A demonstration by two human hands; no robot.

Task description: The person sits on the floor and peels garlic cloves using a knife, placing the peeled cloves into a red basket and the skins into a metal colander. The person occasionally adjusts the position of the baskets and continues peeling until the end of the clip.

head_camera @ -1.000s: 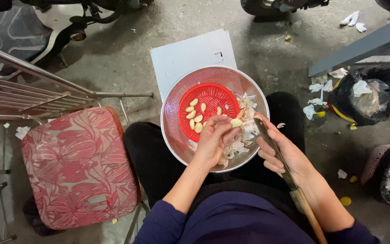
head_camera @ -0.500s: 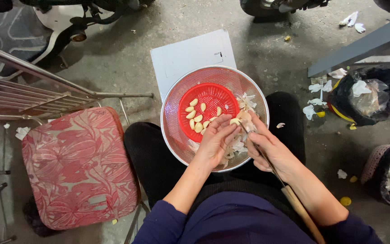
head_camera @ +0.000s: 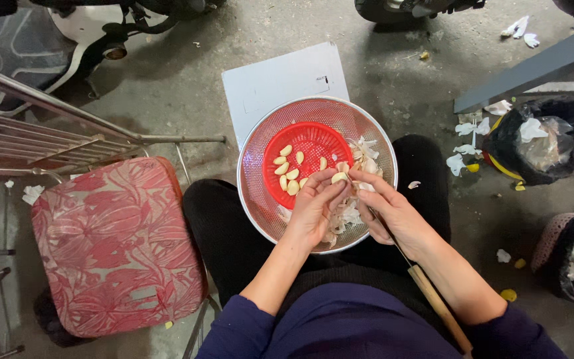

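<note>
clove in hand: one garlic clove (head_camera: 339, 177), pale and small, held over the metal colander (head_camera: 255, 193) that sits on the person's lap, right at the edge of the red plastic basket (head_camera: 310, 141)
left hand: left hand (head_camera: 313, 213) has thumb and fingertips closed around the clove from the near side, so it's pinching the clove, not spread
right hand: right hand (head_camera: 393, 214) has its fingertips meeting the same clove from the other side, and it also grips a wooden-handled knife (head_camera: 433, 299) that runs back along the wrist; blade is mostly hidden under the palm
how it handles: I'd guess light, firm, a bit slick once the skin is off, and easy to bruise or drop. Best held by the two ends with fingertips, skin picked off from the root tip
peeled cloves: roughly nine in the red basket (head_camera: 291, 174), a couple overlap so hard to be exact
skins: a loose heap of papery peel (head_camera: 360, 159), too many to count
baskets: two, red one nested in the metal one
knives: one
nearby: red floral stool cushion (head_camera: 114, 246) to the left, white board (head_camera: 280, 83) on the floor ahead, two black bags (head_camera: 546, 143) to the right
</note>
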